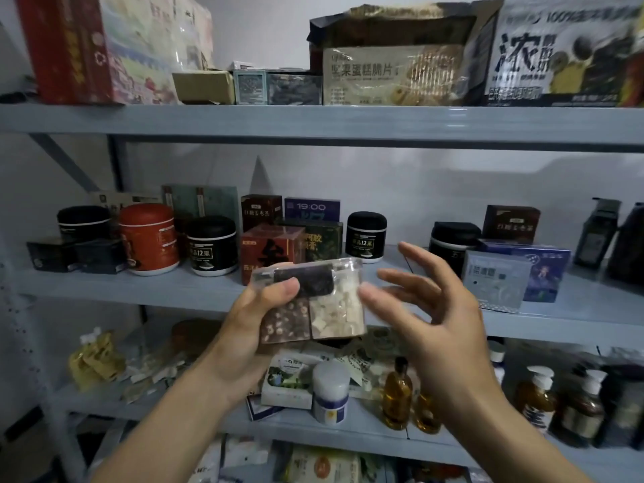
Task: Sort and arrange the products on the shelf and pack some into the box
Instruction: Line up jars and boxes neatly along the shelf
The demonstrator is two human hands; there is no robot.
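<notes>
One clear compartment box held before the middle shelf.
My left hand grips the box, thumb clamped on its front; my right hand hovers just beside its right edge, fingers apart, holding nothing. I count three filled compartments, possibly more behind the thumb. On the shelf stand four black jars and one red jar.
</notes>
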